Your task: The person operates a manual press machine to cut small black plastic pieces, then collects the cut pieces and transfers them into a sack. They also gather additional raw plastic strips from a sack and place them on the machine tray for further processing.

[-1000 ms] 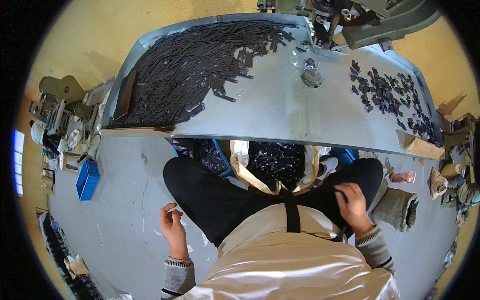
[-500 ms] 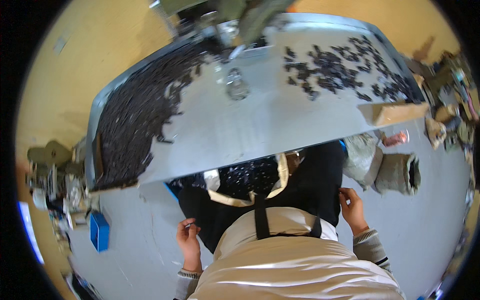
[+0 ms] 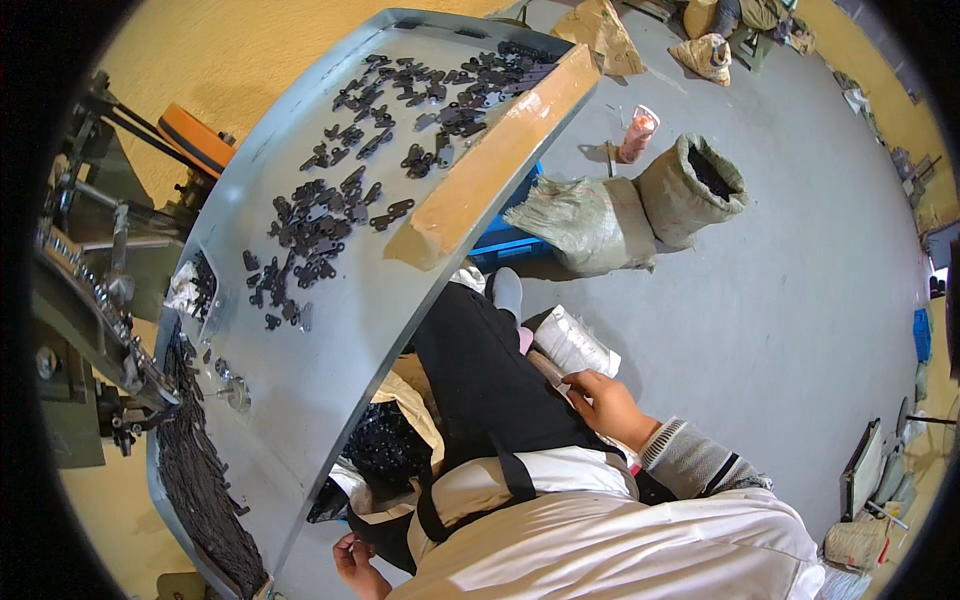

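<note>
Cloth (image 3: 590,545), pale and creased, fills the foreground. The left hand (image 3: 360,567), at the lower edge, curls its fingers inward; whether it holds anything cannot be told. The right hand (image 3: 608,405), its grey-sleeved forearm (image 3: 700,462) slanting up and leftward, has fingers loosely bent, partly open and empty, by the right thigh (image 3: 490,360). Left of that thigh, an open sack (image 3: 418,405) contains small black parts (image 3: 385,445). Farther off, a metal table (image 3: 330,350) carries flat black pieces (image 3: 320,225), with a green machine (image 3: 85,340) at its left.

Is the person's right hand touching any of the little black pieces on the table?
Apart. In the head view, the right hand is away from the table, with black trousers between it and the black pieces.
</note>
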A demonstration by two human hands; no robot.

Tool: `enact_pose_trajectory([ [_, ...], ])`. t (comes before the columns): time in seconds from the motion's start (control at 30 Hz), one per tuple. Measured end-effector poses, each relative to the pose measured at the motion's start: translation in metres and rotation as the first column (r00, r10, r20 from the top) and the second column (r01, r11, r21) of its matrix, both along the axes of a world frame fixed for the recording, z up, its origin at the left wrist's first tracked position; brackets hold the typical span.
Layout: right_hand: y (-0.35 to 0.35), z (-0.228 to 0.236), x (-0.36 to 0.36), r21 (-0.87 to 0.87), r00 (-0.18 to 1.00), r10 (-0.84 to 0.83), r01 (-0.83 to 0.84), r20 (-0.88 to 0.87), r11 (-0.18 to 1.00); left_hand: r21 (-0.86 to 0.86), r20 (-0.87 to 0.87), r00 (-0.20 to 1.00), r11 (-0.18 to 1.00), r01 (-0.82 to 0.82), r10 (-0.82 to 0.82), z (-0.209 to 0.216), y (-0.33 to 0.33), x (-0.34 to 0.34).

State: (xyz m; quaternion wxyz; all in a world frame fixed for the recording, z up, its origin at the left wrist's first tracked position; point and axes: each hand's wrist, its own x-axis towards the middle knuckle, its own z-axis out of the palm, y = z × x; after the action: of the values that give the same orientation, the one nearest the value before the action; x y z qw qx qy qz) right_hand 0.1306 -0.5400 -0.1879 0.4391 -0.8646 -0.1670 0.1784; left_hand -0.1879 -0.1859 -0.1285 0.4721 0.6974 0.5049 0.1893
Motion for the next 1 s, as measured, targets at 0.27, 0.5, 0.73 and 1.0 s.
enact_pose_trajectory([
  [0.27, 0.008, -0.009, 0.023, 0.08, 0.995, 0.085, -0.08, -0.049, 0.994, -0.013, -0.074, 0.997, 1.0, -0.019, 0.018, 0.038, -0.025, 0.046],
  [0.5, 0.036, -0.012, 0.05, 0.025, 0.982, 0.185, -0.186, 0.029, 0.982, 0.009, -0.062, 0.953, 0.955, -0.296, 0.296, -0.042, -0.015, -0.072],
  [0.73, 0.069, 0.027, 0.053, 0.041, 0.966, 0.22, -0.227, 0.134, 0.973, -0.349, -0.28, 0.779, 0.696, -0.627, 0.561, -0.136, -0.064, -0.246],
  [1.0, 0.101, 0.054, 0.027, 0.157, 0.901, 0.338, -0.388, 0.273, 0.908, -0.393, -0.349, 0.831, 0.737, -0.55, 0.434, -0.125, -0.061, -0.205],
])
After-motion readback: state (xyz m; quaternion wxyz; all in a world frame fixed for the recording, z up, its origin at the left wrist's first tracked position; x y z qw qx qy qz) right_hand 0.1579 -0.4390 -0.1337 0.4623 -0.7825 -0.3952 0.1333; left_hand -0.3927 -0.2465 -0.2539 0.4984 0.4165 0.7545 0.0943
